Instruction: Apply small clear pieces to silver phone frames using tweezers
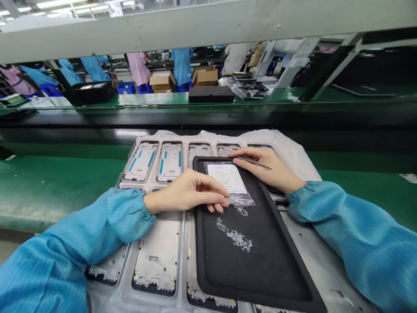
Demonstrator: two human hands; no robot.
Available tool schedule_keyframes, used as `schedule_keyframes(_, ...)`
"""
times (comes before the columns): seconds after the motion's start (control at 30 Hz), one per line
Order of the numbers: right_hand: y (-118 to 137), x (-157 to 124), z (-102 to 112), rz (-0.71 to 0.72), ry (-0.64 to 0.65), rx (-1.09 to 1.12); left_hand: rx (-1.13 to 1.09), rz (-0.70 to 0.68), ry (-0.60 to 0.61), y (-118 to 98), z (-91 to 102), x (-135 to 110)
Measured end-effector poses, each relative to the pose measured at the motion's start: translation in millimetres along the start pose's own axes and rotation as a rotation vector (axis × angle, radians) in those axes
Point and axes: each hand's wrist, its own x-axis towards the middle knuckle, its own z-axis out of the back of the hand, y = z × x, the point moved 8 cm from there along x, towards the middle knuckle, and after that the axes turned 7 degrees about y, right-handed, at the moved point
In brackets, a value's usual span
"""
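Going left to right. Co-workers in blue and pink smocks (138, 68) are standing at a far bench beyond a grey crossbar, with cardboard boxes (204, 76) beside them. Nearer, a green workbench (58, 187) is running under everything.

On the bench, a white plastic tray (293, 158) is holding phone frames in two rows. Far row: the two leftmost frames (140, 161) are carrying blue strips on a white backing. The next three frames (198, 150) are showing no strips where visible, but are mostly covered. Near row: the bare metal frames (158, 256) are showing no strips either, so by count, two are carrying strips and the rest are not.

Left hand (185, 191), out of a blue sleeve (97, 230), is lying across the tray with fingers (215, 195) together at the lower edge of a clear bag (243, 200). Thumb is hidden, so cannot tell if it's pinching the bag.

The bag is sitting on a black mat (260, 278), near its top, with small silver parts (234, 238) scattered below it. A printed sheet (227, 178) is inside the bag, but its text is too small to read. No brand is legible anywhere.

Right hand (260, 165) is clamping steel tweezers (256, 161), tips pointing toward the bag.
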Motion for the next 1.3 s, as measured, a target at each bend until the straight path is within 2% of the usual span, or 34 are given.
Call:
schedule_keyframes(0.17,0,-1,0,-0.009,-0.010,-0.005,-0.071,-0.008,0.062,-4,1.3,2)
schedule_keyframes(0.5,-1,-5,-1,-0.008,-0.014,-0.003,-0.147,0.012,0.057,-2,4.6,2)
schedule_keyframes(0.57,6,-6,3,0.022,-0.077,-0.039,-0.150,-0.003,0.059,-2,4.9,3)
schedule_keyframes(0.67,22,-13,18,0.065,-0.315,-0.084,-0.187,-0.026,0.024,1,8.6,4)
schedule_keyframes(0.73,32,-18,25,0.073,-0.421,-0.008,-0.219,-0.047,-0.036,3,14.5,5)
schedule_keyframes(0.8,38,-19,22,0.067,-0.391,0.127,-0.244,-0.082,-0.104,4,21.6,6)
schedule_keyframes(0.9,47,-19,11,0.062,-0.253,0.260,-0.262,-0.136,-0.203,5,31.8,7)
schedule_keyframes(1.0,54,-21,1,0.087,-0.146,0.283,-0.268,-0.133,-0.270,9,38.1,8)
schedule_keyframes(1.1,63,-22,-6,0.142,-0.067,0.267,-0.263,-0.119,-0.272,11,38.4,9)
schedule_keyframes(1.3,79,-22,-2,0.201,-0.100,0.195,-0.290,-0.108,-0.278,11,37.8,10)
